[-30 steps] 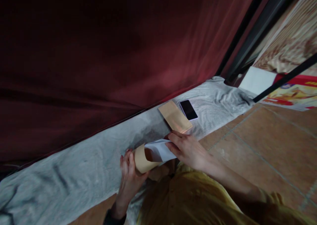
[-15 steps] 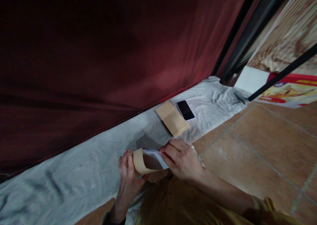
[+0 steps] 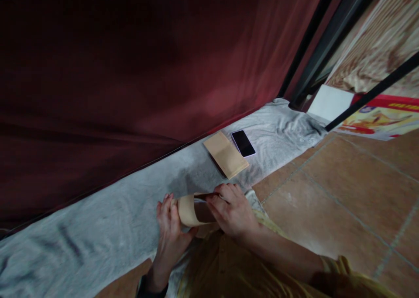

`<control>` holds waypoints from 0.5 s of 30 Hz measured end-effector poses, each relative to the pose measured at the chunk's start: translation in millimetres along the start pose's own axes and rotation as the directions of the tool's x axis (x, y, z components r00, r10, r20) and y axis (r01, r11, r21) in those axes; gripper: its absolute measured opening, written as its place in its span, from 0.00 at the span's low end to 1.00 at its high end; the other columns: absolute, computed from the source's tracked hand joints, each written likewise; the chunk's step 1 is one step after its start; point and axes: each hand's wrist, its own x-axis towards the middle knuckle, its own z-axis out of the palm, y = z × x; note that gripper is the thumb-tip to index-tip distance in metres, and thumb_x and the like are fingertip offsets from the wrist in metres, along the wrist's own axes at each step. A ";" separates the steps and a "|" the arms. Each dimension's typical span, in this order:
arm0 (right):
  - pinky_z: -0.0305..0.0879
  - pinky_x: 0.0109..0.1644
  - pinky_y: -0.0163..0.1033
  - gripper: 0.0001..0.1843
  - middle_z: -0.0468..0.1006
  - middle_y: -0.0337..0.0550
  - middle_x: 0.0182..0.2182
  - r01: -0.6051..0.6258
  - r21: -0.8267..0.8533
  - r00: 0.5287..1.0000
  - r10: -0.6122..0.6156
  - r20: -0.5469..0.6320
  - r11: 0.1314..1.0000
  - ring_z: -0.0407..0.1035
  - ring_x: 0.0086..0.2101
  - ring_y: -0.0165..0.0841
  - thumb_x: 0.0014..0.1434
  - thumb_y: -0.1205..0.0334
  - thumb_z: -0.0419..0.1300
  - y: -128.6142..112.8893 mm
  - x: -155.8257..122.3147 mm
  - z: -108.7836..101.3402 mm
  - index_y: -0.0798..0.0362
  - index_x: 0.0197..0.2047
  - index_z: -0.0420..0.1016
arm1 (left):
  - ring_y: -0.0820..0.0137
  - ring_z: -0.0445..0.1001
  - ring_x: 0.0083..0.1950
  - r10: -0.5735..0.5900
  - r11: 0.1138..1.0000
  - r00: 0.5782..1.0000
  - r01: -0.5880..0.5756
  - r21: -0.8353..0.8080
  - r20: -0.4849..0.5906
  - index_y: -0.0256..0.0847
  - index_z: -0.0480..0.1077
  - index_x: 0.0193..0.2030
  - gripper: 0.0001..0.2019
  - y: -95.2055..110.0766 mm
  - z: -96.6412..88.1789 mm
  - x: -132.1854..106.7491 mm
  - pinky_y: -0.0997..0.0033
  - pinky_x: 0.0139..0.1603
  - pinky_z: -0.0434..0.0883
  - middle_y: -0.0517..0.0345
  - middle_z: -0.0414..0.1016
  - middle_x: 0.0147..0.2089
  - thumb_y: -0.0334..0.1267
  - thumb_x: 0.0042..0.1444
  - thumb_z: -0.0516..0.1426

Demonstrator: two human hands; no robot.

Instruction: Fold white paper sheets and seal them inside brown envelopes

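Note:
A tan kraft paper envelope (image 3: 186, 210) is held low in front of my body, bowed open so that its dark brown inside shows. My left hand (image 3: 170, 226) wraps around its left end, fingers over the far side and thumb underneath. At the open right end, my right hand (image 3: 231, 209) pinches the envelope's edge with curled fingers; whether a sheet is also between them is hidden. Beyond my hands, a stack of flat kraft envelopes (image 3: 226, 155) lies on the grey cloth (image 3: 124, 206). A phone with a dark screen (image 3: 243, 143) rests right beside the stack.
A dark red curtain (image 3: 147, 79) hangs behind the cloth-covered strip. Black metal bars (image 3: 314, 49) stand at the right, with a printed red and yellow box (image 3: 382, 114) by them. Brown floor tiles (image 3: 327, 210) lie on the right.
White paper that showed in the envelope's mouth near my right fingers is now almost out of sight. My right hand has shifted slightly left, closer to the envelope's middle.

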 end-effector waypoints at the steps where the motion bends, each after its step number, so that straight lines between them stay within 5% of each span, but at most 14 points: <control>1: 0.60 0.41 0.43 0.04 0.75 0.45 0.40 -0.032 0.009 0.999 0.032 -0.008 0.999 0.65 0.39 0.37 0.65 0.64 0.61 0.0 0.3 -0.4 0.49 0.40 0.78 | 0.41 0.54 0.72 0.005 1.000 1.000 -0.005 0.007 0.004 0.34 0.40 0.74 0.51 1.4 -1.2 1.4 0.31 0.67 0.58 0.26 0.54 0.69 0.44 0.52 0.66; 5: 0.65 0.52 0.46 0.04 0.73 0.47 0.53 -0.154 0.169 0.988 0.153 0.022 0.973 0.66 0.50 0.41 0.64 0.63 0.62 4.3 3.3 -2.8 0.48 0.41 0.79 | 0.41 0.52 0.73 0.033 0.999 0.999 -0.034 0.023 0.037 0.33 0.39 0.74 0.50 2.7 -5.0 4.4 0.31 0.68 0.55 0.25 0.52 0.70 0.41 0.53 0.65; 10: 0.68 0.43 0.35 0.10 0.79 0.42 0.42 -0.380 0.315 0.917 0.309 0.251 0.870 0.74 0.38 0.31 0.64 0.68 0.58 19.6 6.4 9.3 0.49 0.45 0.79 | 0.42 0.51 0.74 0.050 0.998 0.994 -0.053 0.028 0.096 0.36 0.44 0.73 0.47 -7.6 -2.8 5.6 0.32 0.71 0.48 0.29 0.52 0.72 0.45 0.53 0.65; 15: 0.68 0.38 0.34 0.08 0.80 0.40 0.35 -0.533 0.495 0.844 0.471 0.255 0.687 0.75 0.34 0.32 0.63 0.62 0.58 39.2 -0.8 54.2 0.50 0.37 0.80 | 0.41 0.47 0.75 0.001 1.000 0.994 0.000 -0.005 0.106 0.40 0.50 0.73 0.45 -16.9 1.9 5.2 0.33 0.72 0.43 0.32 0.48 0.75 0.56 0.54 0.63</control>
